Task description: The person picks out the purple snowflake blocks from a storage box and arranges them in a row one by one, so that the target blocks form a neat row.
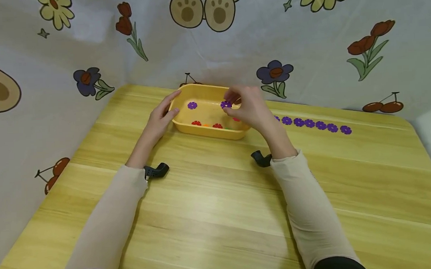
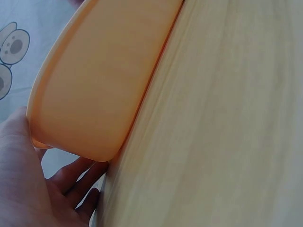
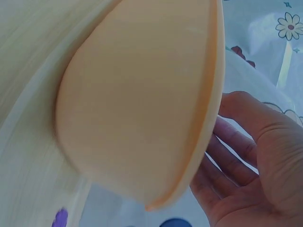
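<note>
A yellow plastic tray (image 1: pixel 211 130) stands near the far edge of the table. My left hand (image 1: pixel 160 117) grips its left end, the thumb over the rim and the fingers along the outer wall. Over the tray's right part, my right hand (image 1: pixel 248 107) pinches a purple flower piece (image 1: pixel 226 104) between thumb and fingers. Another purple flower piece (image 1: pixel 192 105) lies inside the tray at the left. Red flower pieces (image 1: pixel 196 123) and bits of orange and green show along the near inner wall. In the right wrist view, the tray wall hides the fingertips of the right hand (image 3: pixel 246 165).
A row of several purple flower pieces (image 1: pixel 309 123) lies on the wooden table (image 1: pixel 204 215), right of the tray. Behind the table hangs a patterned white cloth (image 1: pixel 212 54). Dark camera mounts (image 1: pixel 157 170) stick out at both wrists.
</note>
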`<state>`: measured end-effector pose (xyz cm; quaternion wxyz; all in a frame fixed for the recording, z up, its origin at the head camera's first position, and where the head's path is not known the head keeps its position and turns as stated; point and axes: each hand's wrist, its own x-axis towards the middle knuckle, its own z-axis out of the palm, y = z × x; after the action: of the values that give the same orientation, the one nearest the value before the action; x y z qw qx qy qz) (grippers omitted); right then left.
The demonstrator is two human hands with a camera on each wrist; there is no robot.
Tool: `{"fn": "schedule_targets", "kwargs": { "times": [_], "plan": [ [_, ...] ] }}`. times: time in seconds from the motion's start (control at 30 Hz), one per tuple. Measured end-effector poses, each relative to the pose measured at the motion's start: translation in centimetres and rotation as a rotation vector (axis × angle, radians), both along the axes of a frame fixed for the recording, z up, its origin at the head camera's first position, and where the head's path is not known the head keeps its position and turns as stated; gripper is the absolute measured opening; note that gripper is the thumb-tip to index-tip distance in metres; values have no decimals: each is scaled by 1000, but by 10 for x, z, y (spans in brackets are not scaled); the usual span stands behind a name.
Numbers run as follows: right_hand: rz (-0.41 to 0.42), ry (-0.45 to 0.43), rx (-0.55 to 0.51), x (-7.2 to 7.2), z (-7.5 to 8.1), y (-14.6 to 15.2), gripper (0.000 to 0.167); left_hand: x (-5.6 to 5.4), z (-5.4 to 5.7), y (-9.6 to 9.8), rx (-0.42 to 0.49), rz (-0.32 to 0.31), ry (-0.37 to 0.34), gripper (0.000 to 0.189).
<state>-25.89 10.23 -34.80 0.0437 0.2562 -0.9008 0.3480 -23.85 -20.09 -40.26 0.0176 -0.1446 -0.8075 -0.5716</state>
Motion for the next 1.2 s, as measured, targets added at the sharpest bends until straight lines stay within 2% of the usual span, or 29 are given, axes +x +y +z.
{"fn": "schedule_targets", "kwargs": {
  "times": [0.47, 0.77, 0.97, 1.2],
  "plan": [
    [-76, 82, -6, 12, -5, 60, 26, 3, -1, -3, -20, 19, -39, 55],
    [-146, 49, 6, 17, -8, 109, 29, 2, -4, 0, 18, 7, -26, 56],
    [-195, 30, -14, 24, -10, 145, 29, 1, -3, 2, -6, 16, -21, 55],
    [-327, 43, 40, 36, -10, 193, 31, 0, -1, 5, -15, 19, -19, 55]
  ]
}}
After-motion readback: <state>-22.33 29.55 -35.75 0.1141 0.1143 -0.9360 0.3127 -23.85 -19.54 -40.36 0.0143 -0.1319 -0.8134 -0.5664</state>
